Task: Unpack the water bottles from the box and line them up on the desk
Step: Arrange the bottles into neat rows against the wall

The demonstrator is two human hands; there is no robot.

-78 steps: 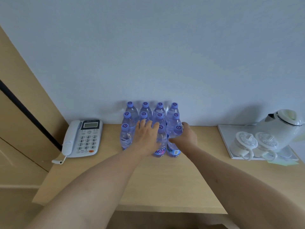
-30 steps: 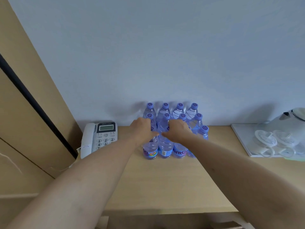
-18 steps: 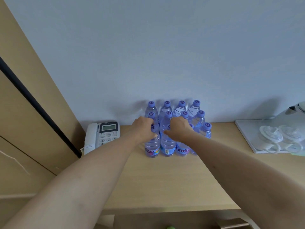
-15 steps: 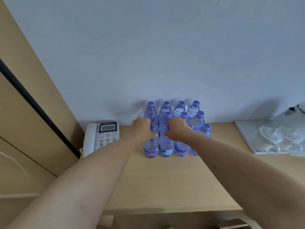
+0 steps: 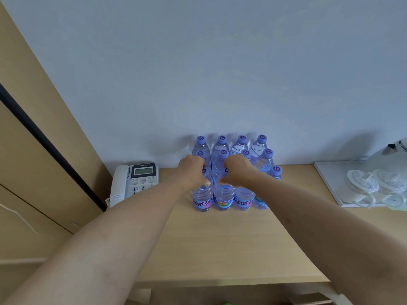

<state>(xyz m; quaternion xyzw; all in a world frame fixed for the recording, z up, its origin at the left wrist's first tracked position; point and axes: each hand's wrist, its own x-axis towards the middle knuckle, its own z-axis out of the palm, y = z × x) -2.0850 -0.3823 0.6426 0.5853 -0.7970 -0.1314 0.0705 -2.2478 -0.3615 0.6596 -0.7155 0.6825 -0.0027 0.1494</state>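
Pale blue-grey wall, smooth light wood-grain desk (image 5: pixel 220 238) pushed against it. On the desk we see a block of clear ribbed plastic water bottles (image 5: pixel 242 194) with purple screw caps and bright labels, upright, packed in rows touching each other, back row at the wall. Our left hand (image 5: pixel 192 172) curls its fingers round the front-left bottle's (image 5: pixel 202 198) neck; our right hand (image 5: pixel 236 170) curls over the next front bottle's (image 5: pixel 224 198) shoulder, gripping it. White corded phone (image 5: pixel 134 181) left of the bottles; white tray (image 5: pixel 330 183) with lidded cups (image 5: pixel 361 183) far right.
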